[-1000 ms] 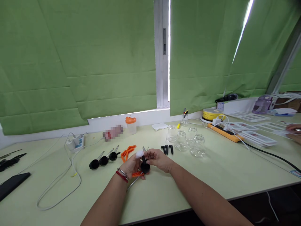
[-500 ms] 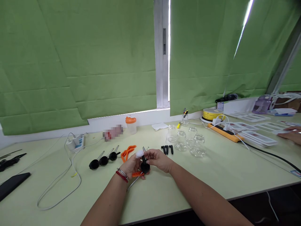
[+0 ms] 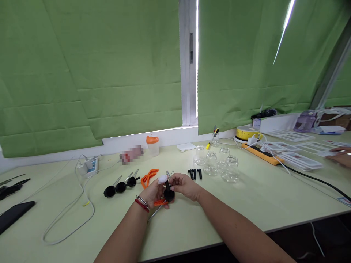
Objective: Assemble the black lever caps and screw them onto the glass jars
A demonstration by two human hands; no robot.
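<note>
1. My left hand (image 3: 154,192) has its fingers curled around a black lid (image 3: 169,194), with a stem that points up; this sits just above the worktop (image 3: 219,215), near its front edge.
2. A white cap (image 3: 162,179) is at the upper end of the stem, an orange handle (image 3: 160,202) shows beneath my fingers, and a metal tube (image 3: 155,214) slants down toward me.
3. My right hand (image 3: 185,185) has its fingers narrow, thumb and fingertips close together at the stem; I cannot tell whether they pinch it or some small piece beside it.
4. Left of my hands, three black lids with tubes (image 3: 121,187) lie in a row; between them and me are loose orange handles (image 3: 148,179).
5. Just beyond my right hand, three black elbow pieces (image 3: 199,174) lie side by side.
6. Farther right stand clear jars (image 3: 231,171), near one another.
</note>
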